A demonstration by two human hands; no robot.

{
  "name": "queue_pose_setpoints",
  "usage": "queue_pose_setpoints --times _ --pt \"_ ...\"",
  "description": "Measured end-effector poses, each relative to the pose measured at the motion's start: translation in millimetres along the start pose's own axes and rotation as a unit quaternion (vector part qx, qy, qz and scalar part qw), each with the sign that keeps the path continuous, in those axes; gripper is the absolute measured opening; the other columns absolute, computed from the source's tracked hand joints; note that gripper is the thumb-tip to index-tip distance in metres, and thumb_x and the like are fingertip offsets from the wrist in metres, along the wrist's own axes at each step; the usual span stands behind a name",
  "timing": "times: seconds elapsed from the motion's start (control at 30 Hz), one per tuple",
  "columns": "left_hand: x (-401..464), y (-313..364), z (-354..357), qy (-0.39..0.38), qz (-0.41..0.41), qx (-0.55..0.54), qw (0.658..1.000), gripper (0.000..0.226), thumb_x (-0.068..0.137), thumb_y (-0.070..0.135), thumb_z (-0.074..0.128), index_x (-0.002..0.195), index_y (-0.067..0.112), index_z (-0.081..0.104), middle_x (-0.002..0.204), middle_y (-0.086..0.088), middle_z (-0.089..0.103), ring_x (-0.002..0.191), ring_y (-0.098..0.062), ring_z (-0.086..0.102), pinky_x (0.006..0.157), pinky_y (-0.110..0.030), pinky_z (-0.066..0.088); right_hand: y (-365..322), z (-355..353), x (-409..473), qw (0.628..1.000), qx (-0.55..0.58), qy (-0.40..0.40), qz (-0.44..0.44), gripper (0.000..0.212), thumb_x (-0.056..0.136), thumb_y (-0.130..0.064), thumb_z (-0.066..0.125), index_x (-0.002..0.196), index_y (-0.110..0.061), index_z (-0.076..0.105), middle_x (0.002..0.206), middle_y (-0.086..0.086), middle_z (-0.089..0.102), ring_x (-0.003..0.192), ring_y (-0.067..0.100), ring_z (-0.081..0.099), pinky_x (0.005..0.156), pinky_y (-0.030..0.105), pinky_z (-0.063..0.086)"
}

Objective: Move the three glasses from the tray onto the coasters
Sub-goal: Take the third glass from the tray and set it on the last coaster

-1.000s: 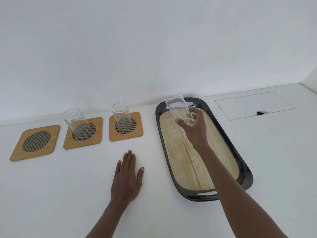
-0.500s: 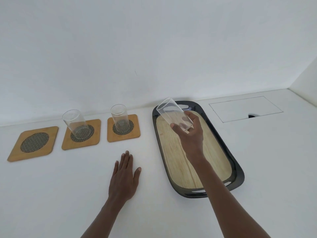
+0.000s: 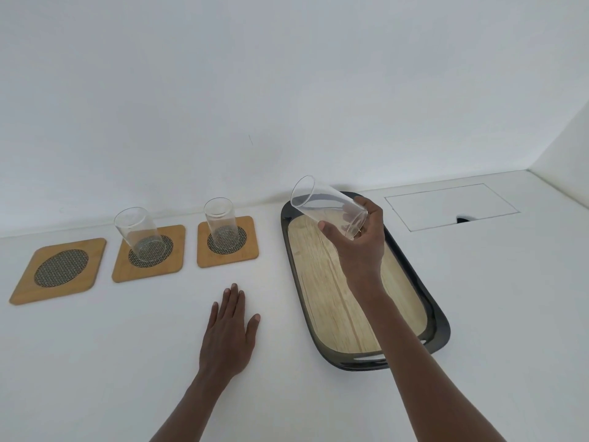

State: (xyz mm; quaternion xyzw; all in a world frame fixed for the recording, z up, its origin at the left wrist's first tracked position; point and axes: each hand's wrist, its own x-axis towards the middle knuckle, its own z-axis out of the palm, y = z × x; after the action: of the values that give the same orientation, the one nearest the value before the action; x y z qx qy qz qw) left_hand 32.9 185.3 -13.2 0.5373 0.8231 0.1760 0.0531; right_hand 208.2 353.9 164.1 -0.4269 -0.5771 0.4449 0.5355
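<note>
Right hand (image 3: 360, 247) grips tilted glass (image 3: 328, 210) over tray (image 3: 411, 266), rim toward 10 o'clock. Left hand (image 3: 228, 333) flat, fingers spread, on tabletop (image 3: 95, 362), holding nothing.

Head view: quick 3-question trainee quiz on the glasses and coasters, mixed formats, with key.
1. True or false: the tray still has a glass standing on it.
2. Which hand holds a glass? A) left B) right
3. Fill in: the free coaster is the ___ of the three.

Key: 1 false, it is bare. 2 B, the right hand holds the tilted glass; the left hand lies flat on the table. 3 leftmost.
</note>
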Motion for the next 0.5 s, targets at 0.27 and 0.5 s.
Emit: queue_pose_setpoints --times 0.27,0.5 --pt "-0.1 0.0 -1.1 -0.001 -0.002 -0.003 1.0 0.074 0.096 0.054 0.015 0.153 0.007 0.015 0.163 -0.003 0.005 0.15 -0.013 -0.002 0.122 -0.036 0.005 -5.4 5.8 -3.2 0.999 0.034 -0.004 0.005 0.075 0.068 -0.024 0.091 0.13 -0.028 0.049 0.123 -0.006 0.061 0.11 0.006 0.063 0.093 0.038 0.056" --pt "-5.4 3.7 -7.1 -0.002 -0.009 -0.028 1.0 0.076 0.095 0.057 0.016 0.153 0.008 0.018 0.162 -0.001 0.006 0.149 -0.011 -0.002 0.121 -0.031 0.002 -7.5 16.5 -9.7 0.999 0.033 -0.02 0.007 0.07 0.067 -0.024 0.091 0.122 -0.024 0.048 0.119 -0.002 0.063 0.112 0.02 0.065 0.084 0.037 0.059"
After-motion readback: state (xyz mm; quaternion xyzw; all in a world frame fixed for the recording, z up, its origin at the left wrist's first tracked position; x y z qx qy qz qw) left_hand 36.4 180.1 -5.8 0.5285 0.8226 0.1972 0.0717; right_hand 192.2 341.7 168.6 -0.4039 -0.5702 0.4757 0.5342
